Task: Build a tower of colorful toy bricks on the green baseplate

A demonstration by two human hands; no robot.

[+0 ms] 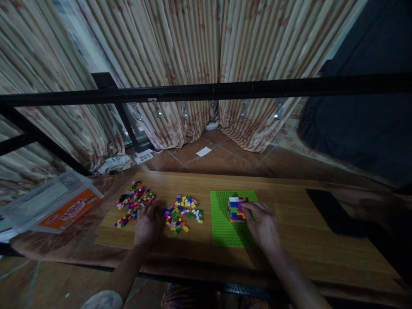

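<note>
On a green studded baseplate (222, 231) stands a small block build (236, 209) of stacked toy bricks in white, blue, red, yellow and other colours. My right hand (265, 225) is at its right side, thumb and forefinger pinched together on a small toy brick at the build's upper edge, mostly covered by the fingertips. To the left, my left hand (148, 223) rests at the near right edge of a large pile of loose bricks (133, 204). Its fingers are curled, and whatever lies under them is hidden. A second spread of bricks (180, 212) lies between that hand and the baseplate.
The wooden tabletop (289, 201) carries a dark flat object (334, 212) at the right. A clear plastic box with an orange label (71, 210) stands at far left. A black rail (206, 91) crosses behind the table, before striped curtains (180, 47).
</note>
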